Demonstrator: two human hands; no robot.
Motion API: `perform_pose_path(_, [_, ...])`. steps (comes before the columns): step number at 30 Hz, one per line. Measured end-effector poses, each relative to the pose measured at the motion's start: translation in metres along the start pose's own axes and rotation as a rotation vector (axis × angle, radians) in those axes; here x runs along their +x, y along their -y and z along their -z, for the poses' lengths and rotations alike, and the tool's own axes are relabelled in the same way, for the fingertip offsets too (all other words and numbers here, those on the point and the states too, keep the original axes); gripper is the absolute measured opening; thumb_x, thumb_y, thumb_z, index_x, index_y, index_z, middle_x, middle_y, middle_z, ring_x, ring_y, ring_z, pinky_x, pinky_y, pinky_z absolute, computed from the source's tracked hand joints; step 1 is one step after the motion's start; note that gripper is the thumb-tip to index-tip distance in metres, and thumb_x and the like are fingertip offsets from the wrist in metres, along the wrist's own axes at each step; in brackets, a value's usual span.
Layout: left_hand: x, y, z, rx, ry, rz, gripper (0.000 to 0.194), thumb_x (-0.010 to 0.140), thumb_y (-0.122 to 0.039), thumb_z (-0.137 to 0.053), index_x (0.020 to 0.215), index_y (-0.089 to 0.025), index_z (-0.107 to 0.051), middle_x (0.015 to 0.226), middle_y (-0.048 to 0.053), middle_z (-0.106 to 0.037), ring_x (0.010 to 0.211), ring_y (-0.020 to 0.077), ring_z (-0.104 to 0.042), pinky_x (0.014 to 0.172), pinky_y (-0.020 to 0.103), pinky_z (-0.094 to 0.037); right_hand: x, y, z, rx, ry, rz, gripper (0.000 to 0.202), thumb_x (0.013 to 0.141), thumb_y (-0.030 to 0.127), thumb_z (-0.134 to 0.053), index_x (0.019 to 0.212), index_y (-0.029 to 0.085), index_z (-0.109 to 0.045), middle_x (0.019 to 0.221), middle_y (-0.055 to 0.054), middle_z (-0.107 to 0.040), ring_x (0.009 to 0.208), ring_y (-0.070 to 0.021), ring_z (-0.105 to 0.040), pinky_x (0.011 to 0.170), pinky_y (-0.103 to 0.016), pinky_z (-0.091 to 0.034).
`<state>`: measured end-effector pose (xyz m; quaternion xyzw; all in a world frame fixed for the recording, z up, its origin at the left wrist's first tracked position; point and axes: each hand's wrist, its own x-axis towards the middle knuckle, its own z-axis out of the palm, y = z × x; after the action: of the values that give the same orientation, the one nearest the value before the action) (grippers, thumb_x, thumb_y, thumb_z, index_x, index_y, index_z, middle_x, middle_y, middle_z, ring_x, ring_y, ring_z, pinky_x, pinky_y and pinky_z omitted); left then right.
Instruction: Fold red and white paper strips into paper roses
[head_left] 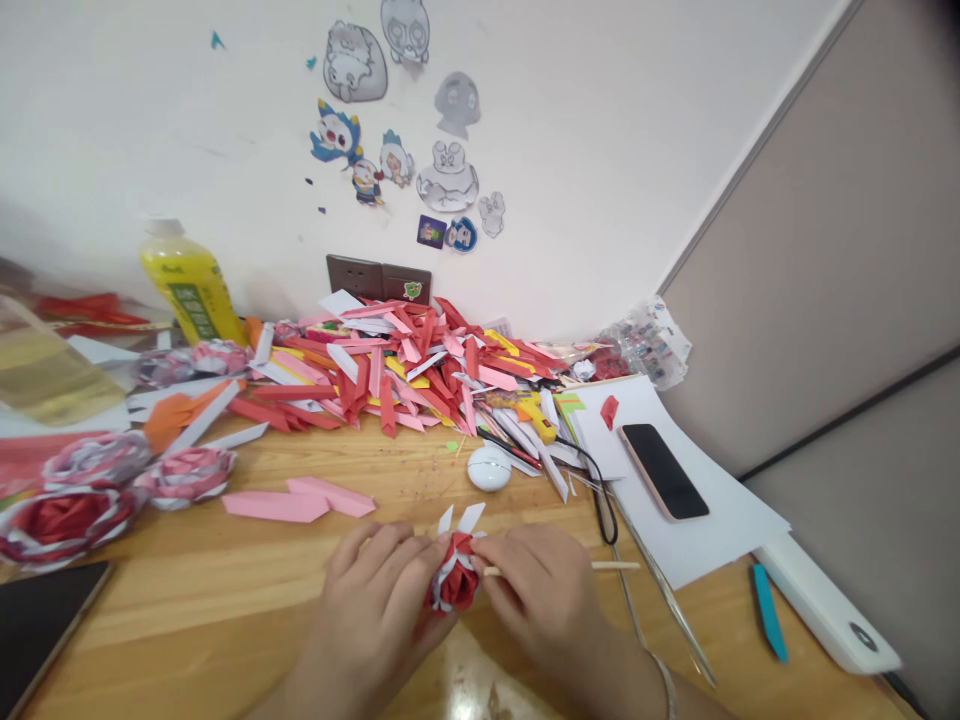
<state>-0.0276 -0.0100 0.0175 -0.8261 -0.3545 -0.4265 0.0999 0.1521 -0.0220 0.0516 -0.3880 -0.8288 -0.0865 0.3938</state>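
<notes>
A small red and white folded-paper flower [456,585] is held between my two hands near the table's front edge, with two white paper tips sticking up from its top. My left hand [382,600] is closed on its left side. At the right, my right hand [544,590] pinches the flower's edge and also holds a thin pale stick [615,566], which passes under the fingers and points right. Two pink folded strips [300,500] lie beyond my left hand. A white egg-shaped object [489,468] rests behind the flower.
A heap of folded paper strips [390,370] lines the wall. Finished paper flowers [187,474] and a yellow bottle [191,285] stand left. To the right are a yellow glue gun [536,415], its black cord, a phone [664,470] on white paper [682,555], and a teal strip [769,612].
</notes>
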Motion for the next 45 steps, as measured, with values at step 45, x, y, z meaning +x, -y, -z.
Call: perform_pose_path(45, [-0.006, 0.004, -0.007, -0.504, 0.088, 0.377, 0.034, 0.071, -0.022, -0.069, 0.103, -0.025, -0.056, 0.116, 0.011, -0.059, 0.108, 0.0296, -0.061, 0.083, 0.043, -0.057, 0.007, -0.036, 0.007, 0.023, 0.242, -0.031, 0.029, 0.101, 0.024, -0.037, 0.094, 0.016, -0.064, 0.079, -0.006, -0.067, 0.07, -0.0157, -0.063, 0.059, -0.023, -0.043])
